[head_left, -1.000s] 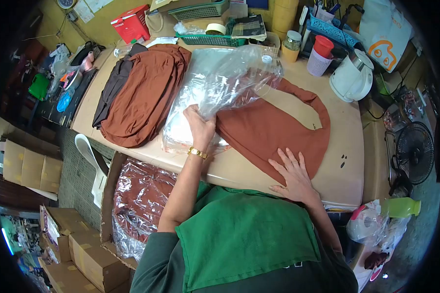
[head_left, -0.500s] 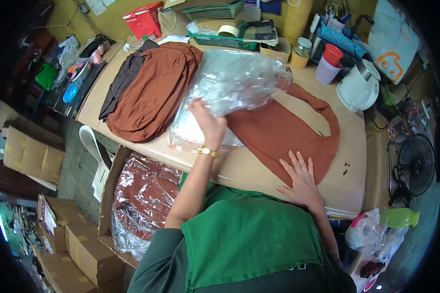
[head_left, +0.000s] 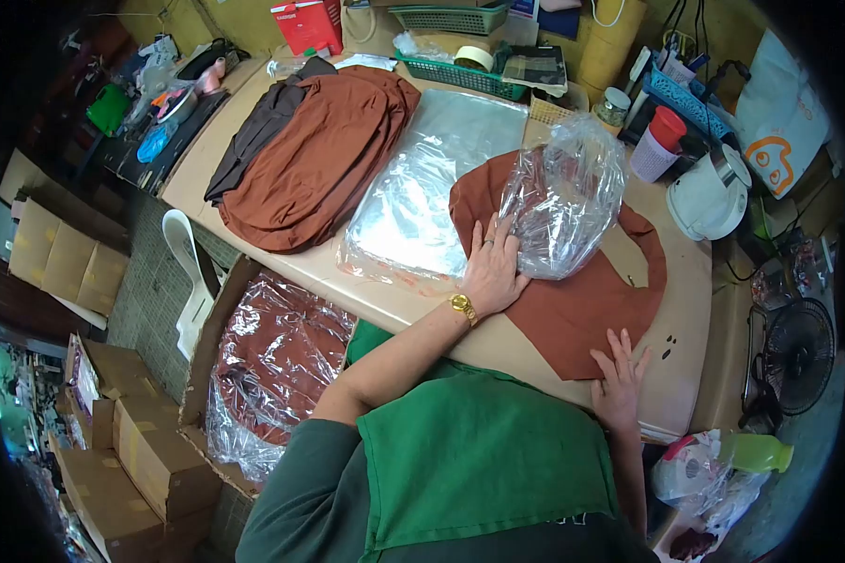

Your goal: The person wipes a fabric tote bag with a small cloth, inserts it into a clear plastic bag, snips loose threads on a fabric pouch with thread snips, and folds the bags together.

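Observation:
A brown cloth piece with a looped strap lies on the table in front of me, its far left part folded over. A crumpled clear plastic bag rests on top of it. My left hand, with a gold watch at the wrist, lies on the folded cloth with its fingers stretched out beside the bag's edge. At the cloth's near right edge is my right hand, fingers spread and touching the fabric. A stack of flat clear plastic bags sits left of the cloth.
Brown and dark cloth pieces are piled on the table's left. A cardboard box of plastic-wrapped brown cloth stands below the table edge. Green baskets, a red cup and a white kettle line the back.
My left hand has moved right from the flat bags onto the brown cloth. One clear bag has moved right onto the cloth, whose left part is now folded over. My right hand has shifted slightly nearer.

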Tool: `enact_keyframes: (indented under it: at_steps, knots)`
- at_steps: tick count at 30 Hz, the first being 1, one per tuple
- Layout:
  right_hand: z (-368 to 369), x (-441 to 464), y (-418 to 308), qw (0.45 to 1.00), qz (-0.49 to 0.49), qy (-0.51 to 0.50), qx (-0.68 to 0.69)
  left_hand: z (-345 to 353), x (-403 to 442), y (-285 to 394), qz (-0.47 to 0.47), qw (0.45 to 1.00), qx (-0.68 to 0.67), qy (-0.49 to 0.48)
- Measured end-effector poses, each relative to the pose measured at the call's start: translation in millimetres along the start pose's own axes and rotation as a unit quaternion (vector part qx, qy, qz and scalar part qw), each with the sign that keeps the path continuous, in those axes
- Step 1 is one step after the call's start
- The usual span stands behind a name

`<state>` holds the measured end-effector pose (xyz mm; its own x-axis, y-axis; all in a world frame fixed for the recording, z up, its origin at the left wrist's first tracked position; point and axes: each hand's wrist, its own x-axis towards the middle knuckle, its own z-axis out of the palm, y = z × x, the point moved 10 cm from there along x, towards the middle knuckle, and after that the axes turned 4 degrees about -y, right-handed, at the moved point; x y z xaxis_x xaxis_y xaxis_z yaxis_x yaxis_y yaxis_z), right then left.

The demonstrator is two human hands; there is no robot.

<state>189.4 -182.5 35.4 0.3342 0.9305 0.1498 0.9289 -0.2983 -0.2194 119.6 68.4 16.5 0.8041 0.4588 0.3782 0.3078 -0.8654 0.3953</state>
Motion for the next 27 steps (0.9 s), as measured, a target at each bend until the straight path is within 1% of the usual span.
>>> enact_keyframes:
  at_steps: [1, 2, 4, 5, 6, 7, 8, 9, 10, 11, 12, 13, 14, 15, 16, 17, 18, 19, 20, 21, 22, 23, 24, 25, 27]
  knots:
    - [-2, 7, -6, 0.999, -0.012, 0.027, -0.023, 1, 0, -1, -0.002, 1.0, 0.002, 0.002]
    - [4, 14, -1, 0.999, -0.013, 0.027, -0.022, 2, 0, -2, -0.003, 1.0, 0.004, 0.004]
    - [-16, 22, -7, 0.98, -0.102, 0.172, 0.013, 0, 1, 0, -0.001, 1.0, 0.001, 0.008]
    - [-19, 36, -8, 0.98, -0.102, 0.17, 0.014, -1, 0, 1, -0.001, 1.0, -0.001, 0.014]
    - [-47, 49, -17, 0.962, -0.114, 0.249, 0.008, 0, -4, 2, -0.006, 1.0, 0.0, 0.014]
    - [-76, 61, -28, 0.937, -0.127, 0.327, 0.003, 6, -7, 9, 0.011, 1.0, -0.026, 0.0]
    - [-100, 82, -49, 0.93, -0.14, 0.34, 0.008, 11, -11, 16, 0.028, 0.998, -0.051, -0.015]
    - [-125, 100, -75, 0.923, -0.152, 0.354, 0.014, 23, -19, 31, 0.074, 0.993, -0.064, -0.062]
    - [-133, 124, -100, 0.944, -0.162, 0.287, 0.017, 32, -32, 46, 0.12, 0.984, -0.075, -0.108]
    - [-132, 144, -118, 0.96, -0.172, 0.218, 0.019, -14, -42, 60, 0.145, 0.928, -0.344, -0.011]
    - [-110, 167, -120, 0.987, -0.14, 0.083, 0.002, -9, -54, 53, 0.13, 0.929, -0.344, -0.028]
    - [-110, 178, -123, 0.986, -0.146, 0.083, 0.003, -13, -60, 45, 0.115, 0.931, -0.345, -0.045]
    - [-88, 193, -122, 0.979, -0.143, -0.046, 0.134, -22, -64, 35, 0.112, 0.932, -0.343, -0.041]
    - [-65, 198, -125, 0.94, -0.136, -0.175, 0.258, -40, -62, 18, 0.044, 0.922, -0.382, -0.054]
    - [-43, 198, -116, 0.907, -0.175, -0.227, 0.308, -52, -64, -5, -0.025, 0.905, -0.419, -0.066]
    - [-28, 201, -102, 0.905, -0.183, -0.23, 0.307, -57, -76, -48, -0.103, 0.937, -0.334, -0.026]
    - [-2, 199, -87, 0.88, -0.15, -0.296, 0.341, -86, -85, -70, -0.054, 0.96, -0.264, 0.082]
    - [25, 194, -74, 0.848, -0.114, -0.361, 0.372, -96, -99, -103, -0.105, 0.976, -0.175, 0.071]
    - [44, 197, -58, 0.863, -0.086, -0.357, 0.348, -111, -111, -121, -0.177, 0.953, -0.235, 0.067]
    - [62, 196, -59, 0.861, -0.087, -0.36, 0.349, -129, -117, -127, -0.178, 0.97, -0.152, 0.071]
    - [62, 202, -60, 0.889, -0.111, -0.288, 0.338, -138, -123, -130, -0.159, 0.982, -0.078, 0.064]
    - [52, 205, -59, 0.919, -0.145, -0.216, 0.297, -143, -129, -136, -0.157, 0.982, -0.08, 0.062]
    - [41, 207, -60, 0.944, -0.169, -0.138, 0.249, -140, -134, -142, -0.186, 0.98, -0.072, 0.019]
    - [39, 208, -59, 0.946, -0.162, -0.137, 0.246, -138, -137, -146, -0.212, 0.975, -0.064, -0.025]
    - [37, 209, -47, 0.964, -0.114, -0.125, 0.205, -135, -144, -152, -0.267, 0.948, -0.141, -0.099]
